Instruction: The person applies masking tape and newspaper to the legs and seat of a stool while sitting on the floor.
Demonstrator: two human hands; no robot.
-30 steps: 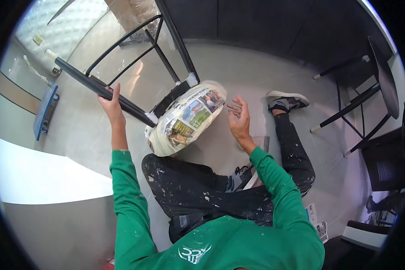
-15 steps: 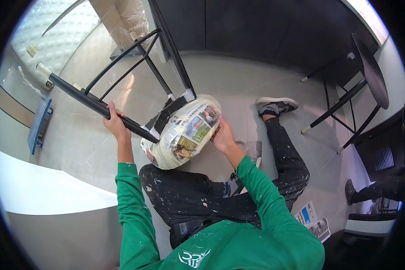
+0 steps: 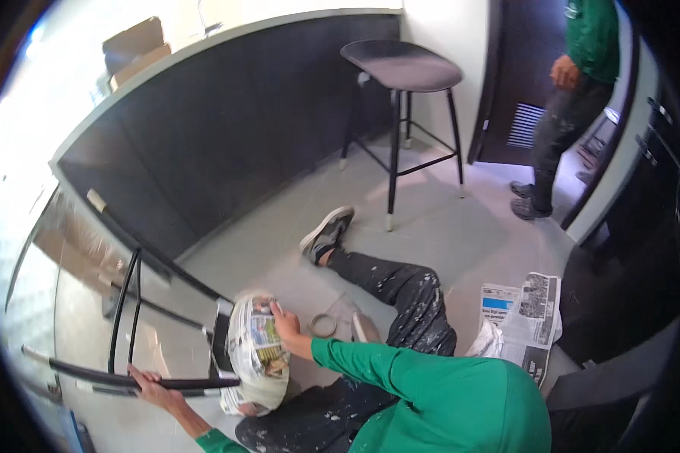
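Stool leg [image 3: 91,373] is clamped in left grip [image 3: 156,389]. Wrapped seat [image 3: 251,355] is touched on its right by right grip [image 3: 290,329]; closure unclear.

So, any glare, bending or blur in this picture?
Head view: glare bleaches the upper left around the box; head view: fisheye distortion bows the edge of the counter, corners go black; head view: print on the wrapped seat looks soft.

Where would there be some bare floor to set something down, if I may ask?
Bare floor lies between the upright stool and the seated person's leg; near the right hand, the wrapped seat and tape roll crowd it.
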